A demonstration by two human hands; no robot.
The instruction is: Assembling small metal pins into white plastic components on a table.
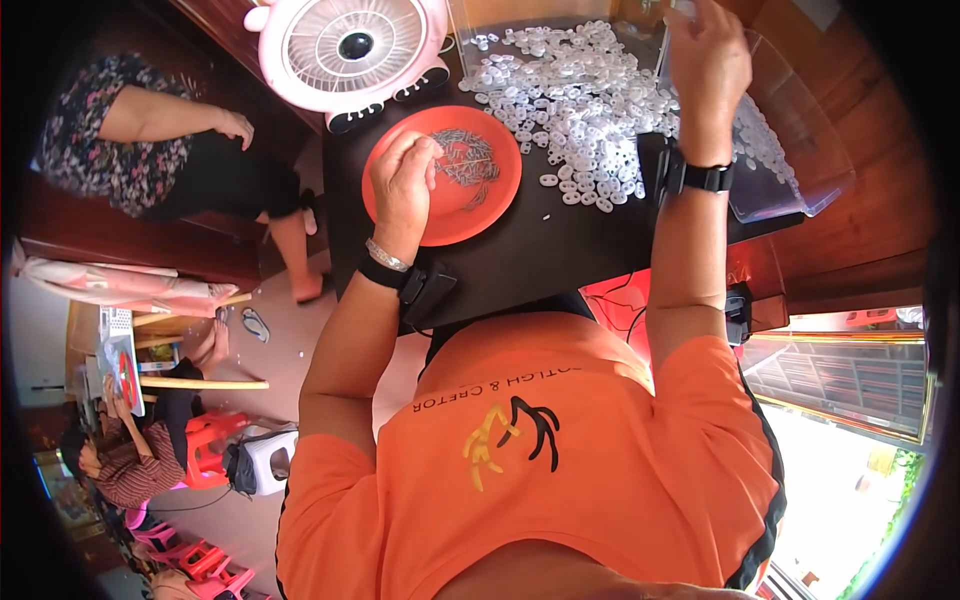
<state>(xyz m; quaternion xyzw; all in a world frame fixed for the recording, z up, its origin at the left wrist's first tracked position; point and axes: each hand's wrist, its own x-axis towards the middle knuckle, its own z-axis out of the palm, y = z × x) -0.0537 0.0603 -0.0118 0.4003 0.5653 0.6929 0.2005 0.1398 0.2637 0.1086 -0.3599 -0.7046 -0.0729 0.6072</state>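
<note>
— On the dark worktop [560,250]?
— Round orange plate [495,205] holding thin grey metal pins [468,158]; heap of small white plastic rings [570,95] beside it.
— Left hand [403,185]?
— Over the plate's left rim, fingers bunched on the pins.
— Right hand [708,65]?
— Raised by the clear plastic tub [800,150]; fingers' grip hidden, cannot tell.
— Open room?
— Bare worktop toward the near edge.

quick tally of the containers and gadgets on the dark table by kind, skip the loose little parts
orange plate: 1
clear plastic bin: 1
pink desk fan: 1
Total: 3
The white plastic rings and the thin metal pieces on the plate are too many and too small to count. The left hand is over the plate, and the right hand is at the bin.
</note>
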